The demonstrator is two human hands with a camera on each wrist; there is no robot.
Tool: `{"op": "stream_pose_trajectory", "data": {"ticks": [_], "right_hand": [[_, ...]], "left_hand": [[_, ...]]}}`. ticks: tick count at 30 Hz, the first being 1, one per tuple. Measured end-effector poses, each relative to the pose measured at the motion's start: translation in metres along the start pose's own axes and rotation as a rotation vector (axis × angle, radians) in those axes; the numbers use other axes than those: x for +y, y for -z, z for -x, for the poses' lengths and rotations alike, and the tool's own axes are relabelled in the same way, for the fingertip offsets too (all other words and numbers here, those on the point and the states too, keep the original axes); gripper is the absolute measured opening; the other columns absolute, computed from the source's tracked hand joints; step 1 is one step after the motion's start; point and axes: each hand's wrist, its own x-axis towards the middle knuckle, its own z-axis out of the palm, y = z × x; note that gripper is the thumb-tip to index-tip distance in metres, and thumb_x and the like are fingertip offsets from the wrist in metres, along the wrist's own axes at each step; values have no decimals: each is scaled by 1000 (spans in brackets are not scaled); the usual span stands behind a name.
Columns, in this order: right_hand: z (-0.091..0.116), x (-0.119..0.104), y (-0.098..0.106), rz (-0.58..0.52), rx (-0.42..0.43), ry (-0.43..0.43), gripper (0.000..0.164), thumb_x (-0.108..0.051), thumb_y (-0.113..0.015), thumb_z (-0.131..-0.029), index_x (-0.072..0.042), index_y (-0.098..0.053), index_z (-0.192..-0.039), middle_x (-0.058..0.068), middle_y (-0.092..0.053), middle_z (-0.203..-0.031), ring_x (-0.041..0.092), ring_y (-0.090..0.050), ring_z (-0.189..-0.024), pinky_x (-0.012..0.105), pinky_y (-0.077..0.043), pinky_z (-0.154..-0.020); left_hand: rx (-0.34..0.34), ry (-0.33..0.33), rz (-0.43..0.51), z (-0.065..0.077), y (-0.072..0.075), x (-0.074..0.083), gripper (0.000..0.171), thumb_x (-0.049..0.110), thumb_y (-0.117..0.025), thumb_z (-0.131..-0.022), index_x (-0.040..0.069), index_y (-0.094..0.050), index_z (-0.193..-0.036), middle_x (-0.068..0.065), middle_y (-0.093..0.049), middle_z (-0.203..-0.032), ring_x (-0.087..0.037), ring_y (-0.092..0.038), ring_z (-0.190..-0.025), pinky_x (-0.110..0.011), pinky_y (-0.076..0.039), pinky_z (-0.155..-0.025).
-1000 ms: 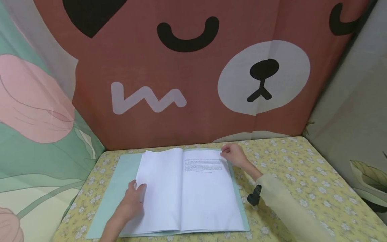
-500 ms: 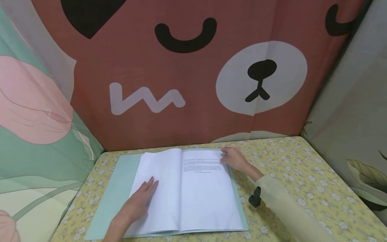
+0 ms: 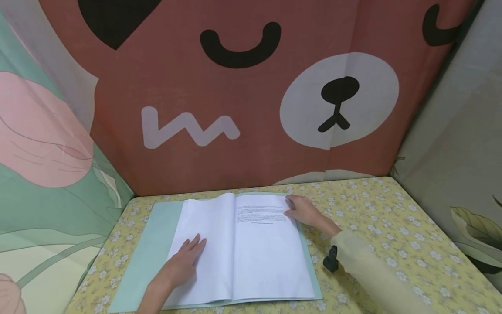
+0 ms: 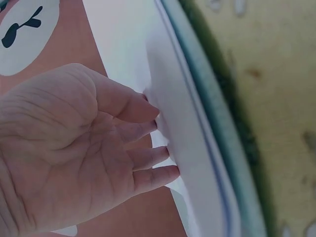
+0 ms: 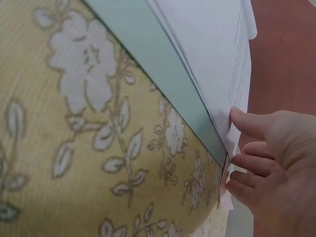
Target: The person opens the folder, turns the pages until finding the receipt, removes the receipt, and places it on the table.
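Observation:
A pale green folder (image 3: 135, 266) lies spread on the table with white paper sheets in it. My left hand (image 3: 178, 268) rests on the blank left-hand page (image 3: 213, 244), fingers extended; its fingertips touch the paper in the left wrist view. On the right-hand page (image 3: 270, 257), a short block of print shows near the top. At that page's upper right corner is my right hand (image 3: 303, 211), thumb and index finger spaced apart. The right wrist view shows the thumb (image 5: 247, 122) against the page face and the other fingers (image 5: 254, 165) along the sheet edge.
A floral yellow cloth (image 3: 392, 244) covers the table. Behind the table hangs a reddish-brown drape (image 3: 188, 170) printed with a bear face. Green (image 3: 59, 209) and grey (image 3: 451, 144) drapes flank the sides. A small black device (image 3: 331, 259) sits at my right wrist.
My left hand has moved right from the left page's outer edge and flattened onto it. At the right page's corner, my right fingers have spread from a pinch and shifted slightly down.

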Motion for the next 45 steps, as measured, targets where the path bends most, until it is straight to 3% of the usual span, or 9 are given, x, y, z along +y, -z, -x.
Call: {"op": "stream_pose_trajectory", "data": {"ticks": [6,16,24,31,34,37,40,45], "right_hand": [[0,0,-3,14,-11,-22,58,-14,-71,-99,12,-49,-146,29,-60,-139,41,-59,-128,51,-51,-105],[2,1,-6,7,21,13,55,-12,-72,-98,11,-52,-143,28,-65,-132,39,-64,-120,51,-55,-98],[3,-3,-5,-25,27,35,52,-6,-70,-98,11,-52,-143,26,-64,-136,40,-61,-127,51,-53,-102],[3,-3,-6,-15,59,142,32,-1,-67,-98,10,-68,-127,24,-71,-123,38,-68,-116,49,-57,-96],[3,-4,-6,-34,64,160,30,2,-66,-97,10,-69,-126,24,-72,-121,32,-73,-97,41,-59,-83],[2,-5,-6,-54,71,134,31,3,-65,-96,8,-70,-126,23,-72,-121,20,-68,-84,33,-52,-71],[0,-7,-7,-81,86,87,31,3,-65,-96,6,-70,-127,21,-72,-122,16,-65,-84,30,-49,-70],[1,-12,-7,-150,134,49,32,5,-66,-95,8,-70,-126,23,-72,-121,30,-70,-100,41,-58,-82]], "left_hand": [[-6,24,-4,-1,-1,2,55,-1,-51,-101,5,-46,-155,-20,-29,-167,-49,-19,-153,-69,-25,-118],[-10,47,-12,-3,-3,3,53,4,-52,-103,5,-46,-156,-21,-28,-167,-50,-18,-153,-70,-24,-117],[-11,67,-17,-3,-4,5,53,5,-53,-103,5,-46,-156,-21,-28,-167,-50,-17,-153,-70,-23,-118],[-6,39,-37,-4,-5,3,52,6,-51,-104,3,-46,-155,-23,-29,-166,-51,-19,-152,-69,-25,-118],[1,20,-35,-3,-4,3,52,3,-50,-103,2,-47,-154,-24,-30,-165,-53,-20,-151,-70,-26,-117],[3,16,-27,-3,-3,4,52,3,-49,-103,1,-46,-154,-24,-30,-165,-53,-20,-151,-70,-25,-117],[4,14,-24,-2,-2,5,51,4,-49,-103,1,-46,-154,-24,-30,-165,-53,-20,-151,-70,-26,-117],[7,9,-27,-1,-2,5,51,2,-50,-103,1,-47,-154,-24,-30,-165,-53,-20,-151,-70,-26,-116]]}}
